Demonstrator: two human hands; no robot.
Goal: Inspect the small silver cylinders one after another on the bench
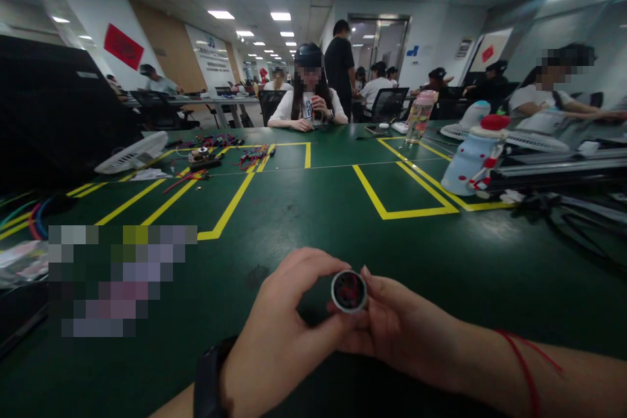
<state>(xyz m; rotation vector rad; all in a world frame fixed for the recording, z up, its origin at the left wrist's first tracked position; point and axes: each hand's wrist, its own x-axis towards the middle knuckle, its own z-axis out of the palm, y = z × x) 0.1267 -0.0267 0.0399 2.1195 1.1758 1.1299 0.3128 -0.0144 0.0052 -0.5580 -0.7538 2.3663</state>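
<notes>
Between my two hands is a small round cylinder [349,291] with a silvery rim; its open end faces me, and red and dark wires show inside. My left hand [289,313], with a dark band on the wrist, curls round it, the fingertips at its upper edge and the thumb below. From the other side my right hand [396,313] pinches it with thumb and fingers, a red string round that wrist. Both hands are just above the green table [304,215]. The cylinder's far end is hidden.
Bundles of wires [255,155] and a small fan [132,151] lie at the left, by a large black case [63,111]. At the right stand a blue bottle [467,160] and a pink-lidded bottle [420,117], near black cables [573,209]. A person [308,95] sits opposite.
</notes>
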